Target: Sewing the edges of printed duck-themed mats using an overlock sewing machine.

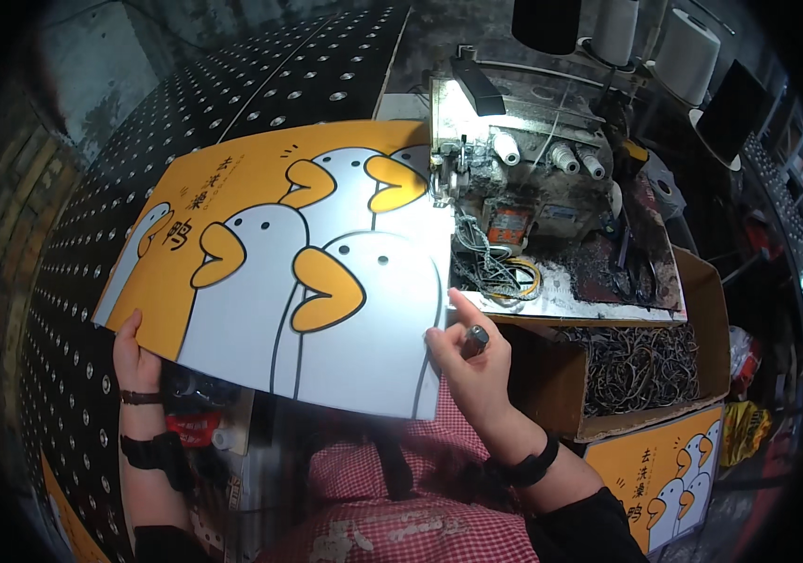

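A large floor mat (373,319), orange and white with cartoon ducks, lies tilted across the black table in front of me. Its far right edge reaches the needle area of an overlock sewing machine (533,159), whose lamp is lit. My left hand (134,355) grips the mat's near left edge, thumb on top and the other fingers hidden beneath. At the near right edge is my right hand (476,366), its thumb against the mat and its index finger reaching along the edge. A small tool with a silver end (475,340) sits in that hand's curled fingers; its kind is unclear.
Scissors (638,267) and a tangle of threads (490,258) lie beside the machine. Thread cones (688,56) stand behind it. Below right, a cardboard box (706,300) holds dark trimmed strips (641,371); another duck mat (673,479) shows under it. A metal-studded black table (317,80) extends left.
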Tool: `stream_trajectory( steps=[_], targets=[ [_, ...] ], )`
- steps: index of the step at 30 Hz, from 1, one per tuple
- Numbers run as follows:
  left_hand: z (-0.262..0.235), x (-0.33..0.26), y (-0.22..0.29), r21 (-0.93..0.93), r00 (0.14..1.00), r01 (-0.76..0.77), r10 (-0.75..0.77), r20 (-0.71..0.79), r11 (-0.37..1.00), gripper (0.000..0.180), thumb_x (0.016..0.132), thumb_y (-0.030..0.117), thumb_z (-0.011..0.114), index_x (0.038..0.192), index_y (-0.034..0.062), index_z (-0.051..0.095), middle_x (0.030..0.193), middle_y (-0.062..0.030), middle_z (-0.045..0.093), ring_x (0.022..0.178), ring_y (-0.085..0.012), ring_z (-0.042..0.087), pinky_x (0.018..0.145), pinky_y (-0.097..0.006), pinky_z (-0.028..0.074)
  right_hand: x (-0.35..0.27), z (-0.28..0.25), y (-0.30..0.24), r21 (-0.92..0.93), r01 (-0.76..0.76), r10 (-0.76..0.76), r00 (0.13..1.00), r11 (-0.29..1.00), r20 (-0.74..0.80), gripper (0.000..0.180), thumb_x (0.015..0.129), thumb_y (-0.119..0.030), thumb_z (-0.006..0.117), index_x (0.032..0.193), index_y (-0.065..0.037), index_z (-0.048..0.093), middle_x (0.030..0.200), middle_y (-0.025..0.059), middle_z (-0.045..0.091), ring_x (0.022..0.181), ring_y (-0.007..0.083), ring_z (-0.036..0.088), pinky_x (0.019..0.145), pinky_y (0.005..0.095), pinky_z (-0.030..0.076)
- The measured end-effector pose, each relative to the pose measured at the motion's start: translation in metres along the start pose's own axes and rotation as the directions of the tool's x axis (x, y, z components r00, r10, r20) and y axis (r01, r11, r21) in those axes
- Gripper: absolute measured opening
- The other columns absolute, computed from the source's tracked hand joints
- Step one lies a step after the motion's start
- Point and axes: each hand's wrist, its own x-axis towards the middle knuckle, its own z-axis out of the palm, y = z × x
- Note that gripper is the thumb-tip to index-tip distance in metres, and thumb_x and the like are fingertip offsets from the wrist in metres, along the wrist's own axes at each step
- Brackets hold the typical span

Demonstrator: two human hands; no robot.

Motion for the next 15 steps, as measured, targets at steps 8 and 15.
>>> stream_trajectory(
  steps=[8,15],
  targets=[
    [0.020,0.069,-0.002,0.043,0.998,0.010,-0.008,-0.060,0.999,0.025,0.087,0.004,0.043,0.110,-0.0077,0.044,0.109,-0.0175,0.052,0.103,-0.0273,0.052,0.090,-0.035,0.043,-0.002,0.000,-0.003,-0.079,0.098,-0.097,0.995,0.992,0.025,0.032,0.078,-0.005,0.062,0.109,0.000,0.056,0.069,0.0006,0.057,0.064,0.0040,0.052,0.060,0.0179,0.044],
    [0.079,0.112,-0.019,0.099,0.985,-0.032,0.048,-0.165,0.995,0.025,0.087,0.003,0.042,0.110,-0.0075,0.043,0.110,-0.0188,0.051,0.103,-0.0287,0.051,0.091,-0.035,0.042,0.030,-0.001,0.003,-0.138,0.175,-0.188,0.979,0.975,-0.085,0.010,0.076,-0.004,0.062,0.085,0.000,0.063,0.077,0.0060,0.064,0.071,0.0090,0.058,0.064,0.0209,0.046]
  ],
)
